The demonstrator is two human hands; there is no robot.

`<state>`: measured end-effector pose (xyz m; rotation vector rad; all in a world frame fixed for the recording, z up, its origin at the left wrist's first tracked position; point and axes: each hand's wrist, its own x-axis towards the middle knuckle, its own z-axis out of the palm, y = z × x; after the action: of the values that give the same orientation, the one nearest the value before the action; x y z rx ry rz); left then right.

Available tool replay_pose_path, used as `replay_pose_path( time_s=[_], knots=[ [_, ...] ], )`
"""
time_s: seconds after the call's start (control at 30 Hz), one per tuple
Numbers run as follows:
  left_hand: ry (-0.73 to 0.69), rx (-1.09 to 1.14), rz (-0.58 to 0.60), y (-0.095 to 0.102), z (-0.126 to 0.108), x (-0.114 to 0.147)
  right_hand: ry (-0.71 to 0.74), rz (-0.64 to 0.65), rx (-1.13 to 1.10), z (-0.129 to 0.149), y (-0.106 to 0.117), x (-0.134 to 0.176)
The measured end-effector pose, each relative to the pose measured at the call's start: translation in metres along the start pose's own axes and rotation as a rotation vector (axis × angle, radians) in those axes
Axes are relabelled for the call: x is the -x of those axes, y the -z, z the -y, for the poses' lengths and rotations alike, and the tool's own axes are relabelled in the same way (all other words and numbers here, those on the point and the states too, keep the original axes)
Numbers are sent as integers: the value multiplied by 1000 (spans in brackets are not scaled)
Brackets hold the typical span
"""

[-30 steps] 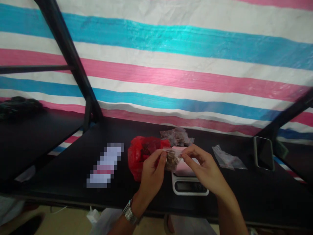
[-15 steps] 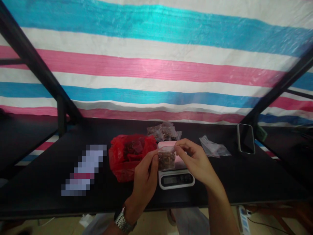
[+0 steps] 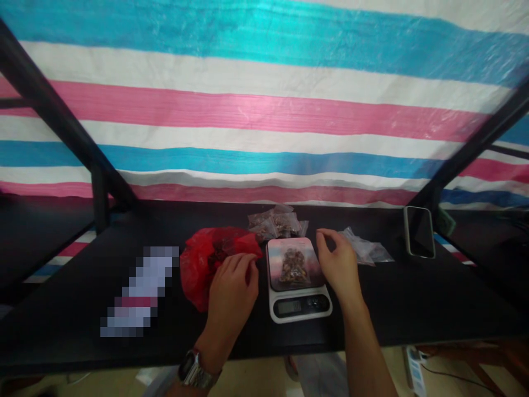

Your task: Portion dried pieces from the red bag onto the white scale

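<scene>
A small clear packet (image 3: 294, 266) of brown pieces is lying on the pan of the scale (image 3: 298, 278), held by no one, so the weighing is under way; the left hand (image 3: 231, 289) is resting with loosely curled, empty fingers against the red bag (image 3: 202, 259); the right hand (image 3: 336, 262) is hovering released beside the scale; filled packets (image 3: 275, 223) are piling behind, empty bags (image 3: 363, 249) are waiting to the right

pouch: small clear plastic pouch (image 3: 293, 265) of brown bits, lying flat, lower centre of frame
scale: white scale (image 3: 298, 280) with pink platform, under the pouch, display at the frame's bottom side
</scene>
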<state>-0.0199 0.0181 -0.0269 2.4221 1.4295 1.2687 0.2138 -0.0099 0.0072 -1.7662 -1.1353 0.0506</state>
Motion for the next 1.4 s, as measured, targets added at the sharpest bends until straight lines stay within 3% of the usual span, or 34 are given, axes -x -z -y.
replay_pose_path(
  time_s=[0.13,0.23,0.37,0.47,0.63,0.8,0.9,1.07,1.27,1.4],
  knots=[
    [11,-35,-1,2,2,2,-92,-18,-3,-12,3,-6],
    [-6,-83,-32,9,-11,7,-152,63,5,-22,3,-6],
    [23,-229,148,14,-29,16,-224,220,-14,-30,2,-5],
    [46,-241,266,11,-30,20,-254,275,-48,-30,7,-5],
    [70,-154,283,2,-21,20,-290,321,-93,-24,26,-3],
    [98,-89,310,-2,-28,21,-292,329,-103,-24,44,0],
    [140,-45,252,-4,-31,18,-267,320,-110,-29,49,0],
    [185,5,53,0,-30,7,-181,273,-135,-37,50,-3],
    [48,61,-166,9,-28,2,-22,309,-155,-15,34,-5],
    [-7,139,-211,15,-27,-2,115,377,-9,1,24,-7]
  ],
)
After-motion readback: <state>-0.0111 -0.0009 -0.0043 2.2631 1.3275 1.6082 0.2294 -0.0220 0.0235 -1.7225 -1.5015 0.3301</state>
